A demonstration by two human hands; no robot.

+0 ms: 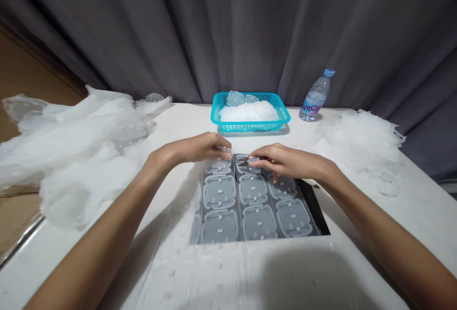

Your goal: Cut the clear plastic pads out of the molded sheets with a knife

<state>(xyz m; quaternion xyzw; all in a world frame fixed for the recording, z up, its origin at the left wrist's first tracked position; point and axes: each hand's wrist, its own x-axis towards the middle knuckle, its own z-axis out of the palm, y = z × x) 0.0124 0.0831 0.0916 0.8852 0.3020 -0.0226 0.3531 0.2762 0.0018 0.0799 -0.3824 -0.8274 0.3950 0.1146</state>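
Note:
A translucent plastic sheet (253,190) with rows of rounded-square moulded shapes lies in front of me, partly over a black panel (316,210). At its far left corner my left hand (209,148) pinches the edge of the clear sheet, thumb and fingers closed. My right hand (285,160) holds small thread snips (246,161), their dark pointed blades aimed left over the top row of shapes. The fingers partly hide the snips' handle. A narrow gap separates the two hands.
Behind the sheet stands a turquoise basket (253,126) holding white translucent pieces. A water bottle (314,98) is to its right. Crumpled translucent plastic is heaped at left (89,153) and right (360,138) on the white table (185,272). A grey curtain (228,29) hangs behind.

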